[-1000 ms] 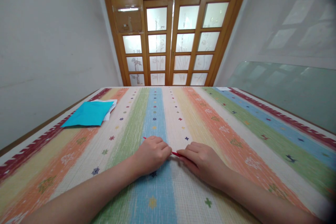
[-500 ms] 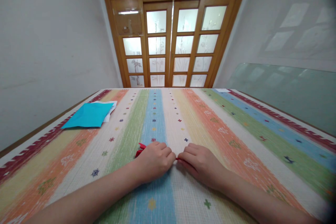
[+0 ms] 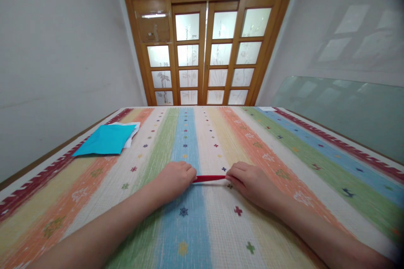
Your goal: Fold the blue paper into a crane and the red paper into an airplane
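A thin red strip of what looks like folded paper [image 3: 211, 178] stretches level between my hands, just above the striped tablecloth. My left hand [image 3: 177, 180] pinches its left end, fingers closed and curled over it. Its right end sits between the thumb and fingers of my right hand [image 3: 248, 183], also closed. A pale edge shows along the underside of the strip. Both ends are hidden inside my fingers.
Sheets of blue paper [image 3: 107, 139] with white paper [image 3: 134, 134] beneath lie at the left of the tablecloth [image 3: 217, 227]. A small white piece [image 3: 267, 109] rests at the far right edge. Beyond the table stand wood-framed glass doors [image 3: 205, 50].
My hands have moved apart, the left one leftward and the right one slightly right. More of the red folded paper now shows between them, and its part behind my left hand is no longer visible.
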A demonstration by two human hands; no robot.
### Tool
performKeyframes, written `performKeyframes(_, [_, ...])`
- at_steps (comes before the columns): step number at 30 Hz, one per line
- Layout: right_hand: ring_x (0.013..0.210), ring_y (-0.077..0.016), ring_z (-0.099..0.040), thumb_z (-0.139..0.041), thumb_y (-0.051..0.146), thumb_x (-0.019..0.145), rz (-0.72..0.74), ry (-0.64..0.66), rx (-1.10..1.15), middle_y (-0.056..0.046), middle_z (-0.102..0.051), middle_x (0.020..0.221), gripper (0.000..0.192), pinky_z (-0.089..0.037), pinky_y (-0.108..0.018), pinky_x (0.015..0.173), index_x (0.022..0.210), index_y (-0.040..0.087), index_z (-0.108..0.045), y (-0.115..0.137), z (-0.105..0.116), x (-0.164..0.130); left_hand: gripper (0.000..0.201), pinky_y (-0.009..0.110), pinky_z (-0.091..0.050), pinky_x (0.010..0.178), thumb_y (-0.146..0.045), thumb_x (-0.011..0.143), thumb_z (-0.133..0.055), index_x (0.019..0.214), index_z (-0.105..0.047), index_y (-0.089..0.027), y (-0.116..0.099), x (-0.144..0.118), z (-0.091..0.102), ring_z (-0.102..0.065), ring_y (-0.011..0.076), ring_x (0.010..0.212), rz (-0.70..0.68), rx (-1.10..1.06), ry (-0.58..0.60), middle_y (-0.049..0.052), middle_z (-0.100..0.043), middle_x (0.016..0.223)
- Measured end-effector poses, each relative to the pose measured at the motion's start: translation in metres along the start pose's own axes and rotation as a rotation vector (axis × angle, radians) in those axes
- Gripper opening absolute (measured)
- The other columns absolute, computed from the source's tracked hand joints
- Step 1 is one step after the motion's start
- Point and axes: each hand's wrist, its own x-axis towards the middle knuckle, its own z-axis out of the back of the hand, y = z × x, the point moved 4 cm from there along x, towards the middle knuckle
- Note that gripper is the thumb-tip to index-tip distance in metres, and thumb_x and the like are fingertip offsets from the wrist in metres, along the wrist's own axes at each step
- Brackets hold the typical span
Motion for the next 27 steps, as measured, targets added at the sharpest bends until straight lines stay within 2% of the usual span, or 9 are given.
performKeyframes(5, [0.076, -0.0173, -0.061, -0.046, 0.03, 0.098, -0.073, 0.08, 0.169, -0.006, -0.067, 0.084, 0.026, -0.042, -0.028, 0.068, 0.088, 0.019, -0.067, -0.022, -0.007, 0.0, 0.021, 0.026, -0.037, 0.061, -0.027, 0.096, -0.048, 0.083, -0.062, -0.017, 0.019, -0.004, -0.005, -0.057, 0.0173, 0.069, 0.102, -0.146, 0.035, 0.005, -0.065, 0.079])
performKeyframes(10, [0.076, -0.0176, -0.061, -0.045, 0.035, 0.099, -0.175, 0.101, 0.296, -0.006, -0.068, 0.083, 0.03, -0.042, -0.028, 0.068, 0.086, 0.018, -0.067, -0.036, -0.011, 0.001, 0.024, 0.026, -0.037, 0.065, -0.031, 0.095, -0.046, 0.083, -0.063, -0.019, 0.041, -0.007, -0.012, -0.057, 0.0178, 0.071, 0.258, -0.434, 0.008, 0.003, -0.065, 0.079])
performKeyframes(16, [0.073, -0.0179, -0.059, -0.043, 0.04, 0.098, -0.247, 0.048, 0.423, -0.005, -0.067, 0.08, 0.034, -0.042, -0.029, 0.066, 0.087, 0.017, -0.066, -0.044, -0.012, 0.0, 0.028, 0.025, -0.037, 0.061, -0.037, 0.089, -0.051, 0.068, -0.053, -0.018, 0.063, -0.005, -0.027, -0.05, 0.0147, 0.062, 0.494, -0.968, -0.102, -0.001, -0.054, 0.063])
performKeyframes(21, [0.075, -0.0185, -0.06, -0.047, 0.044, 0.097, -0.266, 0.039, 0.489, -0.006, -0.069, 0.086, 0.034, -0.043, -0.029, 0.066, 0.102, 0.018, -0.068, -0.046, -0.013, -0.002, 0.03, 0.023, -0.041, 0.048, -0.048, 0.082, -0.059, 0.074, -0.052, -0.019, 0.067, -0.011, -0.044, -0.049, 0.0123, 0.048, 0.806, -1.53, -0.093, -0.003, -0.053, 0.058])
performKeyframes(23, [0.075, -0.0191, -0.06, -0.047, 0.044, 0.096, -0.265, 0.026, 0.479, -0.007, -0.07, 0.086, 0.035, -0.044, -0.03, 0.066, 0.102, 0.018, -0.069, -0.047, -0.013, -0.002, 0.03, 0.022, -0.043, 0.046, -0.047, 0.079, -0.063, 0.075, -0.053, -0.018, 0.069, -0.013, -0.045, -0.051, 0.0116, 0.048, 0.846, -1.626, -0.1, -0.003, -0.054, 0.059])
performKeyframes(27, [0.076, -0.019, -0.06, -0.044, 0.041, 0.098, -0.234, 0.021, 0.435, -0.007, -0.07, 0.086, 0.035, -0.044, -0.03, 0.067, 0.096, 0.018, -0.071, -0.044, -0.011, -0.002, 0.028, 0.021, -0.046, 0.046, -0.043, 0.079, -0.064, 0.075, -0.055, -0.017, 0.073, -0.015, -0.043, -0.054, 0.011, 0.05, 0.855, -1.669, -0.102, -0.002, -0.056, 0.061])
